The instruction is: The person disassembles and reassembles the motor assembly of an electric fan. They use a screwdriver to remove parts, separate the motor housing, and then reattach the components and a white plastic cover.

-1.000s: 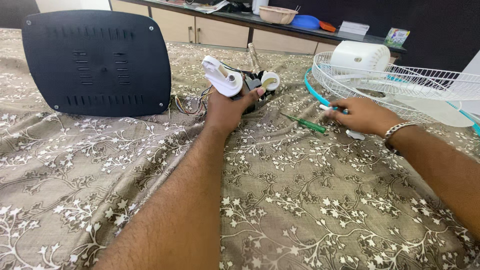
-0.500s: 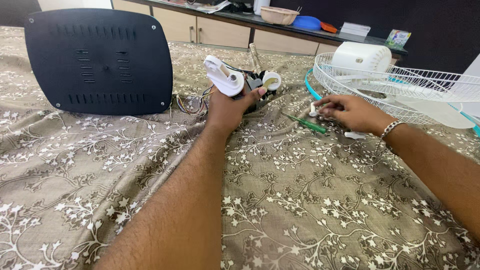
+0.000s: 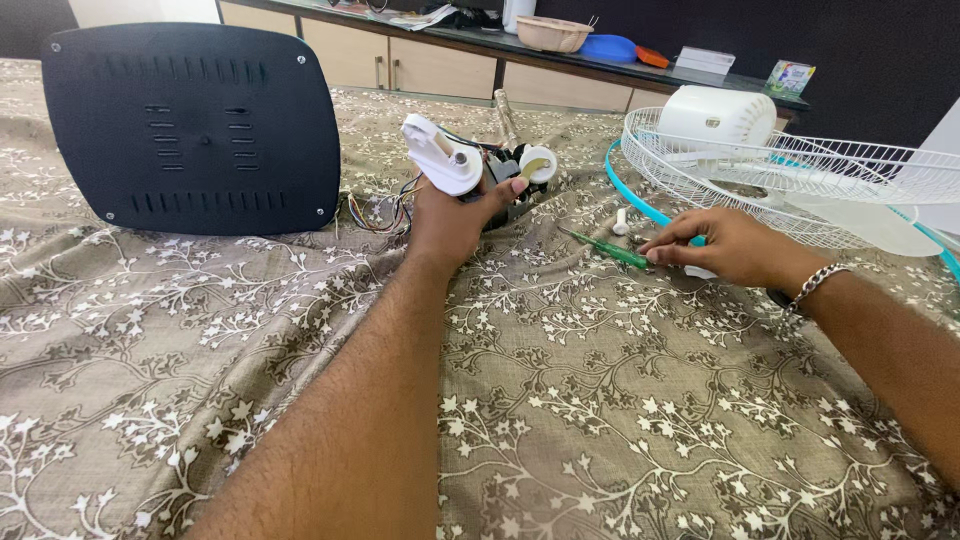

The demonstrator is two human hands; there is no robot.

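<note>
Your left hand (image 3: 450,215), at the centre of the frame, is closed around a white motor part (image 3: 442,157) with coloured wires (image 3: 385,210). Your right hand (image 3: 725,245), at the right, pinches the handle end of the green screwdriver (image 3: 605,250). Its long axis runs toward the upper left and lies flat on the patterned cloth (image 3: 600,400), nearer the right hand; the wire fan guard (image 3: 800,170) lies just behind it.

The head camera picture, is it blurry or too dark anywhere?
Head view: mostly sharp and evenly lit by soft daylight; the left hand and its white fan part are crisp, and so is the right hand at the green screwdriver. The black panel hides its detail in darkness, the forearms bulge near the bottom edge, and the fan grille looks a little washed out.
</note>
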